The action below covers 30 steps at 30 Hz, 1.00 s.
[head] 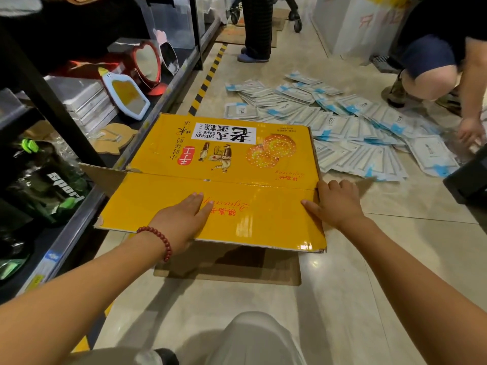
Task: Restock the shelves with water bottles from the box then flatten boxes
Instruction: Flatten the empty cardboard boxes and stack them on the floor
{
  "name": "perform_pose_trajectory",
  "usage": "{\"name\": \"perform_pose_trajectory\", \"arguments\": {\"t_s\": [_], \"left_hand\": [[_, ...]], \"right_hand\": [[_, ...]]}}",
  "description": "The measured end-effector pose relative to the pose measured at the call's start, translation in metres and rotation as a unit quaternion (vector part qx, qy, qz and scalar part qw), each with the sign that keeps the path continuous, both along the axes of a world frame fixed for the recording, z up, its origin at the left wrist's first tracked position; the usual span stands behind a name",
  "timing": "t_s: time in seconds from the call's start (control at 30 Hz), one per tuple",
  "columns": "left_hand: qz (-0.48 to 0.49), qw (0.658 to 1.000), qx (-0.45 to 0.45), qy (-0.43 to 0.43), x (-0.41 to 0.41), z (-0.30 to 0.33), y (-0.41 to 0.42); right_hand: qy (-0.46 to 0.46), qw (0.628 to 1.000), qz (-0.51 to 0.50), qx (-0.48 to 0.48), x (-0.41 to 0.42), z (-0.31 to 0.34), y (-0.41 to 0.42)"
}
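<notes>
The left hand [181, 219] presses flat, fingers straight, on the yellow box [224, 180] (collapsed on the floor [369, 259]); the right hand [334, 204] grips its right edge.

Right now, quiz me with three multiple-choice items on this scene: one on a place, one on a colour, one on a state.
1. Where does the left hand rest?
A. on the yellow box
B. on the shelf
C. on the white packets

2. What colour is the frame of the heart-shaped mirror?
A. blue
B. red
C. green

3. How does the right hand meet the box?
A. clear of it
B. a fist pressing on top
C. on its right edge, thumb on top

Answers: 1 A, the straight fingers lie flat on the near panel. 2 B, its rim is red. 3 C, the thumb lies on the panel and the fingers sit at the edge.
</notes>
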<state>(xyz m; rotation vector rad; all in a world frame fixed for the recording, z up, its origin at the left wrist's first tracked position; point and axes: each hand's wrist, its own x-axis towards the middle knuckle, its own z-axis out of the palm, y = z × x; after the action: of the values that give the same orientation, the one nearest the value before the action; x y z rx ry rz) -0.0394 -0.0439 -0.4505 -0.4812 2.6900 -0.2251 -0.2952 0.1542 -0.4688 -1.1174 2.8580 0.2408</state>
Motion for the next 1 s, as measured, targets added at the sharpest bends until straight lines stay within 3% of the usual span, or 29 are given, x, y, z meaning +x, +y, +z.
{"name": "perform_pose_trajectory", "arguments": {"t_s": [0.17, 0.23, 0.3, 0.47, 0.63, 0.83, 1.0], "left_hand": [[-0.002, 1.0, 0.009, 0.008, 0.002, 0.002, -0.004], [0.002, 1.0, 0.022, 0.018, 0.003, 0.002, -0.007], [0.0, 0.999, 0.047, 0.022, 0.007, 0.001, -0.015], [0.056, 0.988, 0.13, 0.055, 0.015, 0.012, -0.055], [0.23, 0.949, 0.07, 0.204, 0.024, 0.0, -0.125], [0.339, 0.924, 0.018, 0.174, 0.036, -0.018, -0.167], [0.275, 0.953, -0.048, 0.12, 0.034, -0.008, -0.159]], "right_hand": [[-0.075, 0.991, -0.105, -0.032, 0.014, 0.004, -0.015], [-0.191, 0.961, -0.16, -0.119, 0.019, -0.003, -0.02], [-0.249, 0.931, -0.188, -0.192, 0.023, -0.012, -0.025], [-0.212, 0.926, -0.228, -0.214, 0.024, -0.035, -0.029], [-0.188, 0.935, -0.209, -0.217, 0.019, -0.043, -0.025], [-0.189, 0.93, -0.209, -0.234, 0.024, -0.042, -0.026], [-0.195, 0.926, -0.223, -0.234, 0.023, -0.035, -0.026]]}}
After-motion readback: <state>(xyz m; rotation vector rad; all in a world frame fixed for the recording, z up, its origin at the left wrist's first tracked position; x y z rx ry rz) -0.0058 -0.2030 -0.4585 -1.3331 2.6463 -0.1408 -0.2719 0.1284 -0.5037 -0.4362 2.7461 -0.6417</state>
